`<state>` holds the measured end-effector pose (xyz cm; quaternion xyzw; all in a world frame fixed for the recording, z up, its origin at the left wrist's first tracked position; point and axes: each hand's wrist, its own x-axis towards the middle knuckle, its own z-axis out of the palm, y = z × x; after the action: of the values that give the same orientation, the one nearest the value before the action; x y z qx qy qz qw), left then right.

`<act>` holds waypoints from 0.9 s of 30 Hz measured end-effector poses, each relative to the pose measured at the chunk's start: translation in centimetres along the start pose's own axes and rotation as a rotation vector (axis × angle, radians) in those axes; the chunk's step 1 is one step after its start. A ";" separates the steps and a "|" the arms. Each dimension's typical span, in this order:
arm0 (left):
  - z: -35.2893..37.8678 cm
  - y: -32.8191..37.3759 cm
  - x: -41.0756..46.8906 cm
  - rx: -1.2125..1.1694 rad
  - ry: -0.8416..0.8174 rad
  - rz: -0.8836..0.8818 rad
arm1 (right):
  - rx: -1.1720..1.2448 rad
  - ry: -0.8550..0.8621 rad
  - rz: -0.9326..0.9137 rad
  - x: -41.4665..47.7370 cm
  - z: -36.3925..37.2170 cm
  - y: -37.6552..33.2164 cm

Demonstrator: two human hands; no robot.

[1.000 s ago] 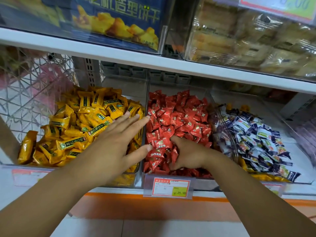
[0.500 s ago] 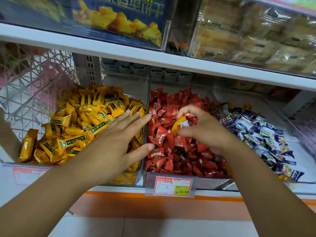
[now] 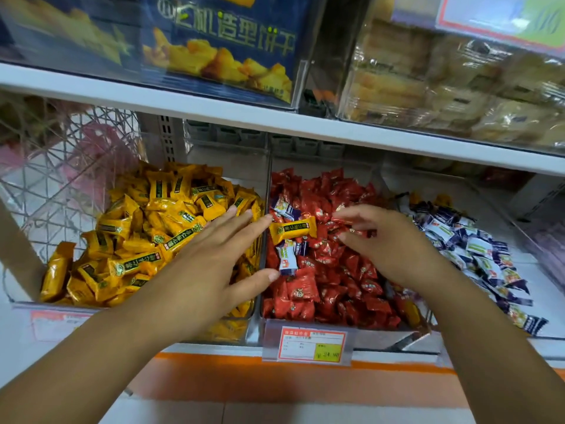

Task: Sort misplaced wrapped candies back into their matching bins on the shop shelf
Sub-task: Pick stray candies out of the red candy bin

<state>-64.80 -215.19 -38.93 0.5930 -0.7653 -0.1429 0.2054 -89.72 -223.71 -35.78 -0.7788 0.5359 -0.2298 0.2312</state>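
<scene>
Bins: three clear bins side by side on the shop shelf (image 3: 275,117): yellow-candy bin (image 3: 18,295) on the left, red-candy bin (image 3: 382,335) in the middle, blue-and-white-candy bin (image 3: 550,301) on the right.
Strays in the red-candy bin: three counted on top of the red candies (image 3: 345,276). One is a yellow candy (image 3: 292,232); two are blue-and-white, an upper blue-and-white candy (image 3: 284,209) and a lower blue-and-white candy (image 3: 287,260).
Yellow candy vs hands: it lies flat near the red-candy bin's left wall, just beyond the left hand's fingertips and to the left of the right hand's fingertips, held by neither.
Lower blue-and-white candy: just beside the left thumb tip; whether they touch cannot be told.
Left hand (image 3: 214,261): released, palm down, fingers straight and spread, reaching across the wall between the yellow-candy bin and the red-candy bin.
Right hand (image 3: 382,240): released, fingers loosely bent and apart from the thumb, poised over the red candies in the middle of their bin, forearm coming in from the lower right.
Price tag (image 3: 312,344): one, clipped to the front of the red-candy bin.
Above: a blue biscuit box (image 3: 229,41) and wrapped pastries (image 3: 458,81) on the upper shelf.
Far left: a wire basket (image 3: 61,163).
</scene>
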 end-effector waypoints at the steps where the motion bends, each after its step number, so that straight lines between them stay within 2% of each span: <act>1: 0.0 0.1 0.0 0.007 -0.003 0.003 | -0.003 0.015 -0.016 -0.3 0.3 -0.1; 6: 0.1 0.1 -0.2 0.010 0.002 -0.006 | -0.152 -0.012 -0.184 0.3 4.1 -1.5; 10: 0.3 0.6 -0.2 -0.067 0.034 -0.011 | -0.295 0.023 -0.162 1.4 5.3 -1.1; 15: -0.3 1.4 0.8 -0.172 0.181 0.022 | -0.110 0.163 -0.209 0.7 1.8 -1.9; 19: -0.6 2.2 2.3 -0.090 0.284 0.065 | -0.024 0.115 -0.307 -0.1 2.0 -3.9; 21: -0.7 2.0 2.6 -0.079 0.408 0.064 | 0.061 0.062 -0.291 -0.2 2.5 -4.5; 24: -1.9 0.7 2.5 -0.033 0.614 -0.057 | 0.136 -0.025 -0.141 0.3 2.1 -3.8; 27: -3.2 -1.3 2.1 0.100 0.615 -0.236 | -0.075 -0.071 -0.074 0.7 2.4 -2.9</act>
<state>-62.64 -217.50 -36.41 0.7022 -0.5998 0.0577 0.3793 -85.94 -223.14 -35.84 -0.8138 0.5065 -0.1900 0.2122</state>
